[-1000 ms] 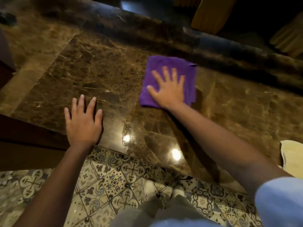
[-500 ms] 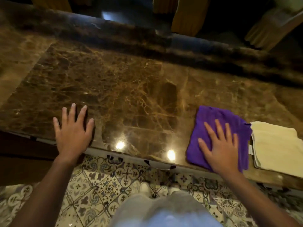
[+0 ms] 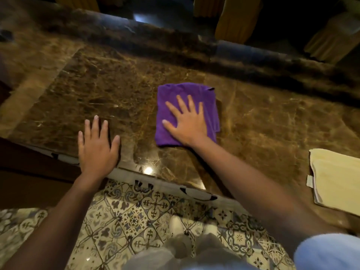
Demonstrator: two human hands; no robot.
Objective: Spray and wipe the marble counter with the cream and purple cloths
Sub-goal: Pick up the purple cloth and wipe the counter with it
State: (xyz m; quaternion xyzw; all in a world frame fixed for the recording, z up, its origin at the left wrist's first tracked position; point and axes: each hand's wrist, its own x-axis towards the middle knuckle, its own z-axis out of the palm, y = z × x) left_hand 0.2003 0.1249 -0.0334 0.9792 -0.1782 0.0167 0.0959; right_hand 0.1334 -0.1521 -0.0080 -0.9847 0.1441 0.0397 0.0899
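The brown marble counter fills the middle of the view. A folded purple cloth lies flat on it near the centre. My right hand presses down on the cloth, palm flat and fingers spread. My left hand rests flat on the bare marble at the counter's front edge, to the left of the cloth, holding nothing. A folded cream cloth lies on the counter at the right edge of the view, apart from both hands. No spray bottle is in view.
A raised dark marble ledge runs along the back of the counter. Yellow-covered chairs stand behind it. Patterned floor tiles lie below the counter's front edge, with my legs above them.
My right hand has slid the purple cloth from beside the cream cloth at the front right back toward the counter's middle. My left hand has stayed flat at the front edge.
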